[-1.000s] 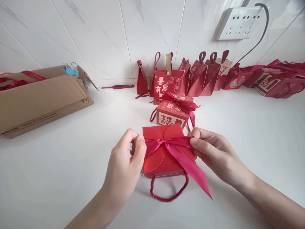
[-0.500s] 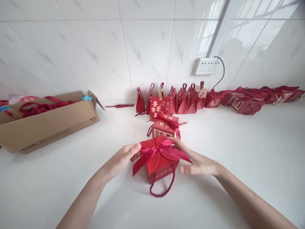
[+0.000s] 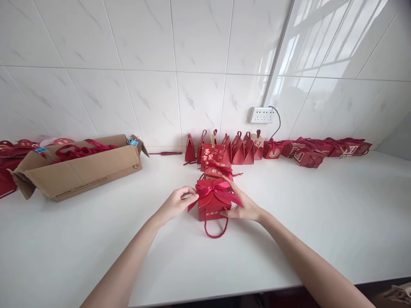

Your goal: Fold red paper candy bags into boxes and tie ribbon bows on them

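Note:
A red gift box (image 3: 210, 211) with overlapping petal flaps stands on the white counter, its twisted rope handle (image 3: 215, 235) hanging down in front. A satin ribbon (image 3: 213, 188) is tied in a bow across its top. My right hand (image 3: 241, 204) grips the box's right side, thumb on the front face and fingers behind. At the left, my left hand (image 3: 181, 202) has thumb and fingertips closed at the ribbon's left end. Directly behind stands another red box (image 3: 214, 173) with a bow, partly hidden.
Behind are an upright red box (image 3: 212, 155) and several red peaked boxes (image 3: 237, 152) along the wall. More red boxes (image 3: 308, 156) line the right. A cardboard carton (image 3: 96, 173) holding red ribbons stands left. A power socket (image 3: 261, 114) with a cable is on the tiled wall.
The view has tilted up and widened, showing the counter's front edge. My right thumb has come onto the box's front, and the box now faces me more squarely. My left fingers have closed at the ribbon.

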Tool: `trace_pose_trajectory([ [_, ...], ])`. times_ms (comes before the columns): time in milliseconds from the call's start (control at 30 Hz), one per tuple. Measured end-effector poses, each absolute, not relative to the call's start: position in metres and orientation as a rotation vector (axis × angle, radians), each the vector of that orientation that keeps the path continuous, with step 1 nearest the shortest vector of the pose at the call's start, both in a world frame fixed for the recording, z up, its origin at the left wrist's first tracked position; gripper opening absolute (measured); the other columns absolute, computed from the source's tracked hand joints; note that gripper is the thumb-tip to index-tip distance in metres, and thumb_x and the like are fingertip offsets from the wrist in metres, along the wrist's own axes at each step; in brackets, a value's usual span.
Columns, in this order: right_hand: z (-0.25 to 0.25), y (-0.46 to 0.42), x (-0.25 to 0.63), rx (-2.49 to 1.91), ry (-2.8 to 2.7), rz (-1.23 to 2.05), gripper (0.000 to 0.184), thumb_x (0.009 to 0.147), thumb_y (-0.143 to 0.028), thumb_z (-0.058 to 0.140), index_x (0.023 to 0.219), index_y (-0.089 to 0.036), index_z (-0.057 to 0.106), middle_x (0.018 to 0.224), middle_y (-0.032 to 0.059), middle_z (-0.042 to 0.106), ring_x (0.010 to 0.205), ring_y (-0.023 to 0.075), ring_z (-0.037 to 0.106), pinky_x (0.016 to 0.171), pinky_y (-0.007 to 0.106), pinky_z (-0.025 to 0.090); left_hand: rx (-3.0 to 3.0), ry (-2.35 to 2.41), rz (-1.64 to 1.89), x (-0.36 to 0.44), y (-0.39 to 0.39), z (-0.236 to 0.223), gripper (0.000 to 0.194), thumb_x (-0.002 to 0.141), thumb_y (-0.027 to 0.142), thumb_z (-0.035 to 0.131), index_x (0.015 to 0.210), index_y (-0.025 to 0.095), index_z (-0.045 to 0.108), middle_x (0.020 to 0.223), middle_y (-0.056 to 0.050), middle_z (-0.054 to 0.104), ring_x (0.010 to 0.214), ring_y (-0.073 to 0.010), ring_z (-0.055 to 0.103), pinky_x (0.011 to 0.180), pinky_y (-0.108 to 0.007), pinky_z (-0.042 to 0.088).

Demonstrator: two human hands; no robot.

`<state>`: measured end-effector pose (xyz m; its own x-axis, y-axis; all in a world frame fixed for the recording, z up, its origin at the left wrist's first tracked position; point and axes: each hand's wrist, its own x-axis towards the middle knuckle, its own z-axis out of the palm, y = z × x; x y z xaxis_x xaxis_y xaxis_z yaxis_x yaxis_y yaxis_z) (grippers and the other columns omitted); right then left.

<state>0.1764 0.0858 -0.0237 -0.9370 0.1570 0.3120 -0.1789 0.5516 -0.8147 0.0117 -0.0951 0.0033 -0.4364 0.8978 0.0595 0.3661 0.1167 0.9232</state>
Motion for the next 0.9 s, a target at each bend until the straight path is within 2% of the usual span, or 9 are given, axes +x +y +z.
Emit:
trace_pose_trajectory([
  [133,-0.03,0.083,0.171,0.025,-2.337,0.864,0.095,0.067,-0.018,0.065,0.144,-0.023,0.008,0.135,0.0173,0.035,0.116,0.0303,0.045,0.085,0.044,0.049,1.277,1.874,1.453,0.015,-0.096,0.009,0.028,0.078,0.044,0.054,0.071,0.017,0.052,0.077,-0.001,0.057,0.073,-0.0146,0.051,0.068,-0.025,0.04],
  [233,-0.032,0.083,0.169,0.029,-2.246,0.616,0.095,0.069,-0.027,0.066,0.143,-0.024,0.007,0.134,0.017,0.035,0.117,0.0323,0.042,0.086,0.047,0.048,1.215,1.786,1.407,0.014,-0.101,0.014,0.03,0.077,0.046,0.054,0.068,0.018,0.05,0.059,0.001,0.052,0.059,-0.0131,0.049,0.062,-0.026,0.039],
  [300,-0.031,0.083,0.169,0.014,-2.178,0.504,0.095,0.07,-0.032,0.066,0.143,-0.027,0.005,0.132,0.015,0.036,0.117,0.0323,0.041,0.091,0.051,0.044,1.177,1.763,1.311,0.008,-0.102,0.013,0.028,0.076,0.045,0.055,0.068,0.018,0.052,0.052,0.002,0.051,0.057,-0.0139,0.05,0.064,-0.028,0.042],
  [400,-0.029,0.087,0.17,-0.043,-2.083,0.431,0.094,0.072,-0.038,0.064,0.143,-0.03,0.003,0.128,0.013,0.038,0.113,0.0318,0.044,0.092,0.053,0.042,1.063,1.953,1.236,-0.008,-0.101,0.002,0.026,0.071,0.043,0.056,0.067,0.018,0.054,0.053,0.001,0.054,0.057,-0.0147,0.052,0.066,-0.029,0.043],
  [533,-0.026,0.094,0.172,-0.092,-2.001,0.363,0.092,0.075,-0.039,0.063,0.143,-0.03,0.002,0.126,0.0137,0.038,0.11,0.0316,0.044,0.091,0.053,0.043,0.953,2.174,1.276,-0.024,-0.094,-0.015,0.03,0.069,0.047,0.051,0.064,0.018,0.049,0.053,0.001,0.053,0.053,-0.0142,0.049,0.058,-0.027,0.038],
  [767,-0.017,0.095,0.181,-0.222,-1.951,0.257,0.092,0.079,-0.04,0.062,0.14,-0.031,-0.007,0.138,0.0171,0.026,0.122,0.0361,0.036,0.097,0.052,0.038,1.066,2.196,1.239,-0.016,-0.09,-0.02,0.032,0.071,0.049,0.05,0.059,0.019,0.048,0.055,0.0,0.056,0.058,-0.0158,0.052,0.058,-0.026,0.036],
  [900,-0.018,0.097,0.182,-0.133,-1.841,0.167,0.095,0.075,-0.041,0.066,0.138,-0.033,-0.005,0.135,0.0165,0.029,0.12,0.0376,0.039,0.09,0.055,0.043,1.1,2.197,1.223,-0.018,-0.089,-0.024,0.032,0.071,0.048,0.049,0.06,0.019,0.049,0.057,-0.001,0.058,0.06,-0.0167,0.054,0.057,-0.026,0.035],
])
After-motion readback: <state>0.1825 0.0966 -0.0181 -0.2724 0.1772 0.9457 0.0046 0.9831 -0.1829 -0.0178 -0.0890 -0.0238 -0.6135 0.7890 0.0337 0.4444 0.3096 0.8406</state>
